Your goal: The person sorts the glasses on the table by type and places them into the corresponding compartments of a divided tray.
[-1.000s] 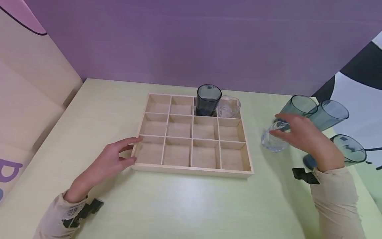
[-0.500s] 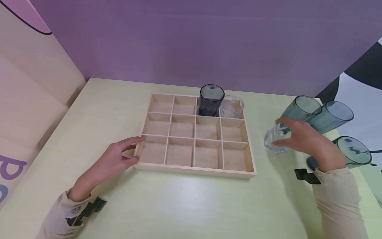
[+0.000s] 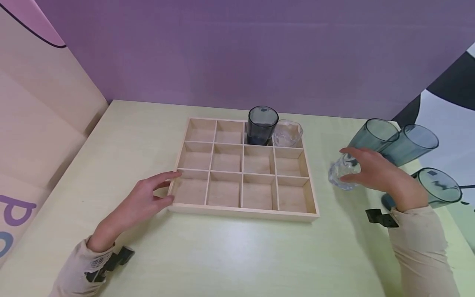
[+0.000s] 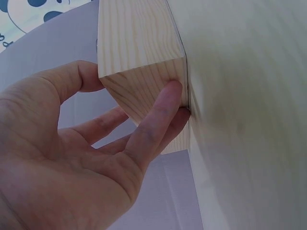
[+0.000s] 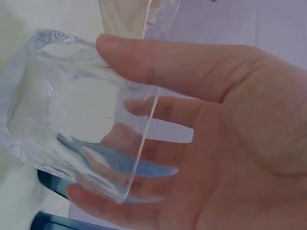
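Observation:
My right hand (image 3: pixel 375 173) is round a short clear glass (image 3: pixel 340 172) at the table's right. In the right wrist view the thumb lies along one side of that glass (image 5: pixel 53 105) and the other fingers show through and behind it. The glass seems to stand on the table. My left hand (image 3: pixel 139 198) touches the left side of a divided wooden tray (image 3: pixel 243 212) near its front corner, fingers fairly straight. The left wrist view shows fingertips on the tray's wooden side (image 4: pixel 139 91). A dark grey glass (image 3: pixel 261 126) and another clear glass (image 3: pixel 287 133) stand in its back-row compartments at the right.
Several tall blue-green glasses stand at the right table edge: one behind my right hand (image 3: pixel 376 134), another beside it (image 3: pixel 413 142), and a third near the wrist (image 3: pixel 438 187). A purple wall (image 3: pixel 237 53) rises behind the table (image 3: pixel 222 255).
The view has shifted slightly. My right hand stays at the clear glass, and my left hand stays on the tray's left side; the glasses have not visibly moved.

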Demonstrator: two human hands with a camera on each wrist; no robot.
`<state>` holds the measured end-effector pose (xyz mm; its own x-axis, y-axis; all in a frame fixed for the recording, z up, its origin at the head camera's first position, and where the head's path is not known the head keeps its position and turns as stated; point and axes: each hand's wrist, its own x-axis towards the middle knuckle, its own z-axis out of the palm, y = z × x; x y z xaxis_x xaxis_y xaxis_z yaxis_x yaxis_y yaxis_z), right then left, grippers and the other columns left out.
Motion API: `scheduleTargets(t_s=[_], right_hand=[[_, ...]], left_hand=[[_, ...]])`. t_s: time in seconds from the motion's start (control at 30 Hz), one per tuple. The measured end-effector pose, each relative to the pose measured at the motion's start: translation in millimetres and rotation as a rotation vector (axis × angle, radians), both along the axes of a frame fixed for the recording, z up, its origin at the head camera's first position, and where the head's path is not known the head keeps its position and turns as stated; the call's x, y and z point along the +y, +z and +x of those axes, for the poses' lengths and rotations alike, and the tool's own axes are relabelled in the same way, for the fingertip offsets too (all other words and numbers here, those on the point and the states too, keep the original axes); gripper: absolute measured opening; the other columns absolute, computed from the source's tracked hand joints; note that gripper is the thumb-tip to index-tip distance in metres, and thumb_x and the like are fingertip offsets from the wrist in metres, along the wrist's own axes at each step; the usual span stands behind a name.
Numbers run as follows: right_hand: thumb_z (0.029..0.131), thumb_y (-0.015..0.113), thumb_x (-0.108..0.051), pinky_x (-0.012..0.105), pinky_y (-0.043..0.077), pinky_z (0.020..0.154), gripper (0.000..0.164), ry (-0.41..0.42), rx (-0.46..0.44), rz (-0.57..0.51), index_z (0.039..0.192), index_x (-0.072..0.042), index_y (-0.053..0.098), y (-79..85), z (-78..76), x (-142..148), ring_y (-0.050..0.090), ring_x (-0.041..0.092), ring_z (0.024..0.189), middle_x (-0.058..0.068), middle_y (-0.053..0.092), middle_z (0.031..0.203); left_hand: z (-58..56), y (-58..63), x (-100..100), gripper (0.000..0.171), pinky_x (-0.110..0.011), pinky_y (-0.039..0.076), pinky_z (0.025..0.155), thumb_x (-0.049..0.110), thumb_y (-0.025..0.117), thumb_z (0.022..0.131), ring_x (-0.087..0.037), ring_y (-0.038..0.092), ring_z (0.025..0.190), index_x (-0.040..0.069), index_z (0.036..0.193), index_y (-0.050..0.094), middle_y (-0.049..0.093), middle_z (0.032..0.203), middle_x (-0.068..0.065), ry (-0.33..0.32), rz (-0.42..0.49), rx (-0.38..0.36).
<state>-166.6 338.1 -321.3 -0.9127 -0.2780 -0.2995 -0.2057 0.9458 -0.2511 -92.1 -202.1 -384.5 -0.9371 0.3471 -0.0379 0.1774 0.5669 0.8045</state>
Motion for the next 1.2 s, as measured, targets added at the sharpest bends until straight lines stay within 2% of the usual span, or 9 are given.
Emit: scheduleTargets(t_s=[0.87, 1.2], right_hand=[[0.084, 0.079, -0.016, 0.069, 0.041, 0.097, 0.075, 0.011, 0.022, -0.013, 0.144, 0.004, 0.039, -1.3, 0.6, -5.2, 0.043, 0.051, 0.122, 0.035, 0.042, 0.139], [0.087, 0.078, -0.020, 0.070, 0.037, 0.101, 0.078, 0.022, 0.041, -0.016, 0.149, 0.002, 0.035, 8.3, 4.9, -10.8, 0.038, 0.052, 0.128, 0.035, 0.036, 0.145]], left_hand=[[-1.5, -1.9, 1.0, 0.057, -0.042, 0.058, 0.085, 0.004, 0.062, 0.092, -0.042, 0.055, 0.125, 0.006, 0.147, 0.048, 0.048, 0.150, -0.013, -0.017, -0.018, 0.006], [-1.5, -1.4, 0.5, 0.056, -0.041, 0.059, 0.084, 0.002, 0.062, 0.092, -0.043, 0.054, 0.125, 0.006, 0.146, 0.048, 0.048, 0.149, -0.015, -0.020, -0.010, 0.013]])
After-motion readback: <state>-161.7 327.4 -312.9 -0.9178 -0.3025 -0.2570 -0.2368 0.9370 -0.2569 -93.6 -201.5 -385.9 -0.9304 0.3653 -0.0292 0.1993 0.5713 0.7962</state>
